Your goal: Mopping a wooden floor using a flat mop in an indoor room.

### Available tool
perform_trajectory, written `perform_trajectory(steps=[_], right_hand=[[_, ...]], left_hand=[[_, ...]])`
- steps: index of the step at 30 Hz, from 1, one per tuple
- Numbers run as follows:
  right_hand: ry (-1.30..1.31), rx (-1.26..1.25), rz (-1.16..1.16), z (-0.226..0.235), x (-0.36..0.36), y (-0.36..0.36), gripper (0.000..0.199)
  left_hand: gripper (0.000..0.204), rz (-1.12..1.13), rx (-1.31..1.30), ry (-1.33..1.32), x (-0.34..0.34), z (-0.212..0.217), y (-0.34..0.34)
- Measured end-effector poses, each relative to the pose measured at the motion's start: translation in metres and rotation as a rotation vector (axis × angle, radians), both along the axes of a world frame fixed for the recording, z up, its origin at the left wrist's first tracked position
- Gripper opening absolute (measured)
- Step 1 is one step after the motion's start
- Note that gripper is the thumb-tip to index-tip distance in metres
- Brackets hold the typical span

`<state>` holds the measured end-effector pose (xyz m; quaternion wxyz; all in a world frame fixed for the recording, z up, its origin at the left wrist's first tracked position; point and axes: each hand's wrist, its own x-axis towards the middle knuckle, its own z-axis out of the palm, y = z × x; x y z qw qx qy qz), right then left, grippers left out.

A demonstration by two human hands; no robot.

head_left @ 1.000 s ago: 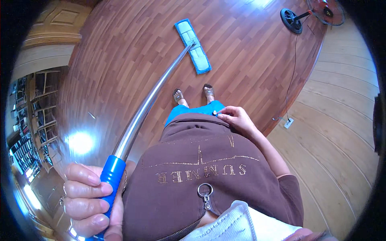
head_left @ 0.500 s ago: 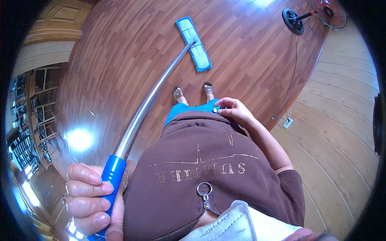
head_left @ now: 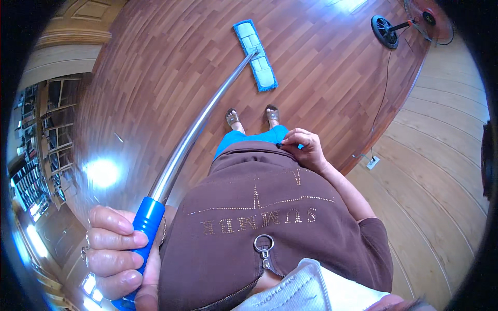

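Head view: left hand (head_left: pixel 116 249) has its fingers wrapped tight round the blue grip (head_left: pixel 142 233) of the mop (head_left: pixel 207 116). The pole runs out to the turquoise pad (head_left: pixel 255 54), lying flat on the wood floor (head_left: pixel 155 78) ahead of the sandalled feet. Right hand (head_left: pixel 306 150) is pinching the hem of the brown top (head_left: pixel 270 217). I'd keep that pad flat and push along the boards, steering clear of the fan cord (head_left: pixel 381 103).

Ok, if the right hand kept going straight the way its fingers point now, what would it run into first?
The right hand pinches the hem of the brown top, fingers pointing toward the person's left. Going on, it would probably slide along the hem over the blue trousers; beyond that, perhaps the mop handle, though depth is unclear.
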<state>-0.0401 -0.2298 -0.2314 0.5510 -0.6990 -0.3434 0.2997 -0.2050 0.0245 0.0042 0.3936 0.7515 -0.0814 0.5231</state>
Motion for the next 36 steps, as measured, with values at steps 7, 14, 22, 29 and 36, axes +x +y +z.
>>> perform_trajectory(steps=[7, 14, 22, 29, 36], right_hand=[[-0.145, -0.012, 0.076, 0.004, 0.004, 0.003, 0.011], [0.824, -0.217, -0.109, -0.001, 0.002, 0.005, 0.013], [0.757, -0.153, -0.106, -0.007, 0.002, 0.004, 0.010], [0.916, -0.203, -0.138, -0.010, 0.012, 0.015, 0.011], [0.478, -0.478, 0.034, 0.004, 0.017, -0.009, 0.022]], left_hand=[[0.042, -0.014, 0.015, 0.011, 0.000, 0.002, 0.000], [0.042, -0.040, -0.005, 0.012, 0.003, 0.002, 0.002], [0.042, -0.035, -0.017, 0.001, 0.005, 0.001, 0.001], [0.043, -0.021, -0.018, -0.007, 0.008, -0.003, 0.000], [0.043, -0.012, -0.043, -0.030, 0.009, -0.006, -0.002]])
